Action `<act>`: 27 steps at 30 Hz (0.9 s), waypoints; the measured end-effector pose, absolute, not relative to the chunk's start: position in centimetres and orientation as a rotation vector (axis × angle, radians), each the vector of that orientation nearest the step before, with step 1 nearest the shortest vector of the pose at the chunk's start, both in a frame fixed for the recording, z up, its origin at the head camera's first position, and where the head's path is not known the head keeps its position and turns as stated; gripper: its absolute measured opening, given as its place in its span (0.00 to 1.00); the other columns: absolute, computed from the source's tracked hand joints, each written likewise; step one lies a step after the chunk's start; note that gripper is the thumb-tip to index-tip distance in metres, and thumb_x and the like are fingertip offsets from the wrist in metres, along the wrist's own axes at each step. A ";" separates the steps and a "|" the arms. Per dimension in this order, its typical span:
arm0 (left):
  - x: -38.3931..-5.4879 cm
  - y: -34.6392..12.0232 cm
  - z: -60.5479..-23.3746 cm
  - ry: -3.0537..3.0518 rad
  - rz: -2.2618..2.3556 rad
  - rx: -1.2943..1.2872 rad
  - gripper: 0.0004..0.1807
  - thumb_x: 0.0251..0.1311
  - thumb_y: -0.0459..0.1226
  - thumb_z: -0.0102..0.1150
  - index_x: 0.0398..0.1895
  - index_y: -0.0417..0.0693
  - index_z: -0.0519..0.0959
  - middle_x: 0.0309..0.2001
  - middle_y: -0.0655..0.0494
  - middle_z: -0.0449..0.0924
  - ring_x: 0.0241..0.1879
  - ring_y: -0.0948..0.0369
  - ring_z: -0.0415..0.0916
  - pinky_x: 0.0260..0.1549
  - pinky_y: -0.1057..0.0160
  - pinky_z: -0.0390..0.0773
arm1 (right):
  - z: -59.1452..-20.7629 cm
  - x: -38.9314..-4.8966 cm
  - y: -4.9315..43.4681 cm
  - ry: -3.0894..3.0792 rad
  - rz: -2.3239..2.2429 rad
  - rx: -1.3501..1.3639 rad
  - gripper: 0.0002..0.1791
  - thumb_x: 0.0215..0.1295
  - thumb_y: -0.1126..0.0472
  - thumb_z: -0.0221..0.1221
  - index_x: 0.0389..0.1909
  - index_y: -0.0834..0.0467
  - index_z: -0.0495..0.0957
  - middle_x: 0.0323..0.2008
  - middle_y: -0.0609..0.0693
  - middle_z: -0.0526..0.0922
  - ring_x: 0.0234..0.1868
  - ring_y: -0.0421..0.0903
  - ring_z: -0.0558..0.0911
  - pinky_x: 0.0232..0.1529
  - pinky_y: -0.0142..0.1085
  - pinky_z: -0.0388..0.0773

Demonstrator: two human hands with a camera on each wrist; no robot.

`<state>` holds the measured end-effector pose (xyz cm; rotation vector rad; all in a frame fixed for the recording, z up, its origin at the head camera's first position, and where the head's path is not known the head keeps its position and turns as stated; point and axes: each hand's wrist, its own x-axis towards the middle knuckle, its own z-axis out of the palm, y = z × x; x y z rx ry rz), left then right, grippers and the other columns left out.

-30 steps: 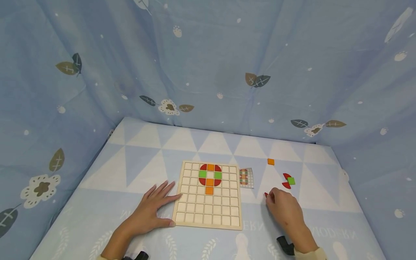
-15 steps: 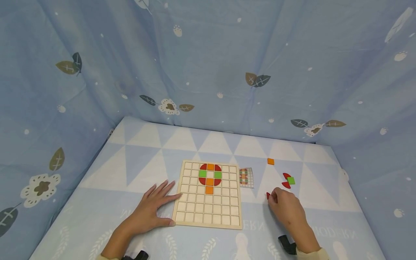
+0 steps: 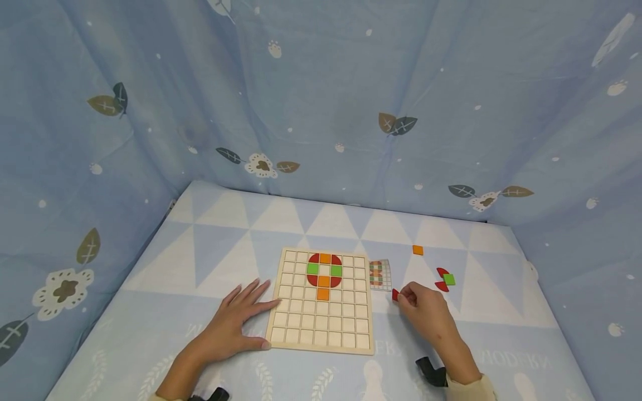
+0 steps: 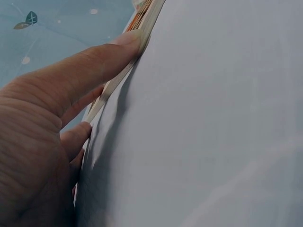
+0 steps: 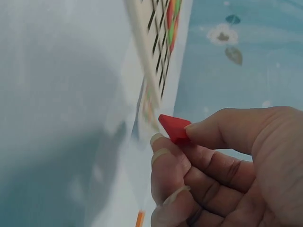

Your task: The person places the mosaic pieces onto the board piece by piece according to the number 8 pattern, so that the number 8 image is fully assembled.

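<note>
Between thumb and fingertips my right hand pinches a small red tile, held right of the board and near the pattern card. My left hand has its fingers spread, with the thumb and index finger touching the left edge of the wooden grid board. In the left wrist view the thumb lies against the board's rim. Red, green and orange pieces fill part of the grid's upper middle: a ring of red corners, green squares and orange squares, with one orange square below it.
A small printed pattern card lies against the board's right edge. Farther right are two red quarter-round pieces, a green square touching them, and an orange square. Blue curtain walls surround the table.
My right hand has moved left toward the board, carrying the red tile, which shows more clearly at the fingertips. The left hand and the board have stayed in place.
</note>
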<state>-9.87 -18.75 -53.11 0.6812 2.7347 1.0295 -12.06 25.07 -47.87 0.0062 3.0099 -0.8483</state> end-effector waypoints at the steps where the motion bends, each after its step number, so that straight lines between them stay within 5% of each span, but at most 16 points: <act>1: -9.9 -18.7 -53.1 2.736 1.032 0.686 0.47 0.46 0.64 0.75 0.73 0.67 0.76 0.83 0.56 0.54 0.82 0.45 0.44 0.75 0.42 0.37 | -47.8 -12.2 24.7 3.006 -0.863 -0.010 0.03 0.65 0.65 0.65 0.32 0.58 0.83 0.22 0.43 0.77 0.25 0.42 0.73 0.28 0.33 0.72; 27: -9.8 -18.5 -52.8 2.737 1.031 0.660 0.46 0.48 0.65 0.73 0.73 0.67 0.76 0.83 0.56 0.54 0.82 0.45 0.44 0.75 0.39 0.37 | -50.5 -15.4 16.1 2.794 -1.085 -0.426 0.08 0.69 0.65 0.62 0.30 0.53 0.82 0.24 0.39 0.77 0.24 0.38 0.72 0.28 0.32 0.73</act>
